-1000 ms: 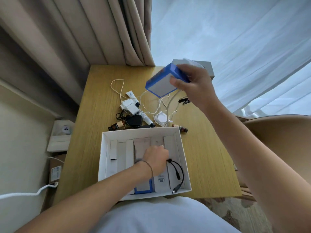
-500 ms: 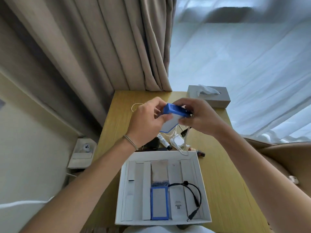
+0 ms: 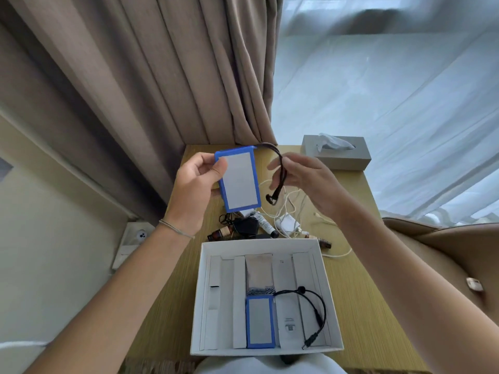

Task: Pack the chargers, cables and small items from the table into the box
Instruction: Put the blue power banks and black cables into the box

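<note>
We are holding a blue-edged pack (image 3: 240,182) up in our left hand (image 3: 193,190), thumb pinching its near edge and fingers behind. Its dark lead (image 3: 279,171) is arching off the top corner toward our right hand (image 3: 302,179), whose fingers are spread loosely around the lead; we cannot tell whether they are gripping it. Below both hands the white box (image 3: 266,298) is waiting, a matching pack (image 3: 260,321) already inside. The dangling plug could be snagging the white cables (image 3: 289,220) beneath our right hand and dragging them along.
</note>
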`<state>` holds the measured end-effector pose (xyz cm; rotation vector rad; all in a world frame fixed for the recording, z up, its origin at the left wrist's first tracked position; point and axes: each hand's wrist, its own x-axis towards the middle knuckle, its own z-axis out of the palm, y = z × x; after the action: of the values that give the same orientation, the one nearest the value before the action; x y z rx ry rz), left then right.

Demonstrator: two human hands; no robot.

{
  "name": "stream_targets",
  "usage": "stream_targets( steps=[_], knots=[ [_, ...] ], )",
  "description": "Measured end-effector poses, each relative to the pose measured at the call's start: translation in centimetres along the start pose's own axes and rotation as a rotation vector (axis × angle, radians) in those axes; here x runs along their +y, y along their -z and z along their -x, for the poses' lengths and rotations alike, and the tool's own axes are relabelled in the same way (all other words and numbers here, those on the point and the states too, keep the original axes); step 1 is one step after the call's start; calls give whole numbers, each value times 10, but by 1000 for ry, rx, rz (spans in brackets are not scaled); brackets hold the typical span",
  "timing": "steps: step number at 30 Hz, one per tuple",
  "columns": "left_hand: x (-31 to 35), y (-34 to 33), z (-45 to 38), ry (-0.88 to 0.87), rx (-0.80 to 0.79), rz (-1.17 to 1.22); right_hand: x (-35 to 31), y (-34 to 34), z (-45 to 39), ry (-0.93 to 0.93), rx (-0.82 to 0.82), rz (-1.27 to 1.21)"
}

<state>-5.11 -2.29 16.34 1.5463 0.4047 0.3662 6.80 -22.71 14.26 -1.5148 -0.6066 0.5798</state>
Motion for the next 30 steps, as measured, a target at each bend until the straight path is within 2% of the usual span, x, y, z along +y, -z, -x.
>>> stream_targets(
  steps=[6, 12, 15, 19, 21, 25, 27, 30],
  knots=[
    [-23, 8, 27, 313, -43, 262, 18, -36, 28, -264, -9, -161],
    [-61, -8, 57, 496, -48, 430, 56, -53, 56, -500, -30, -88],
    [-83, -6, 69, 559, -104, 318, 75, -49, 65, -556, 1, -42],
    [-107, 9, 76, 727, -336, -10, 93, -39, 74, -615, -46, 77],
    [-122, 7, 78, 750, -395, -94, 101, -38, 75, -639, -86, 178],
    [-152, -7, 80, 793, -301, -49, 121, -44, 73, -607, -68, 422],
    [-162, -14, 80, 841, -255, -2, 128, -47, 75, -465, -30, 731],
    [-171, -19, 77, 942, -141, 194, 136, -51, 82, -183, 9, 1132]
  ],
)
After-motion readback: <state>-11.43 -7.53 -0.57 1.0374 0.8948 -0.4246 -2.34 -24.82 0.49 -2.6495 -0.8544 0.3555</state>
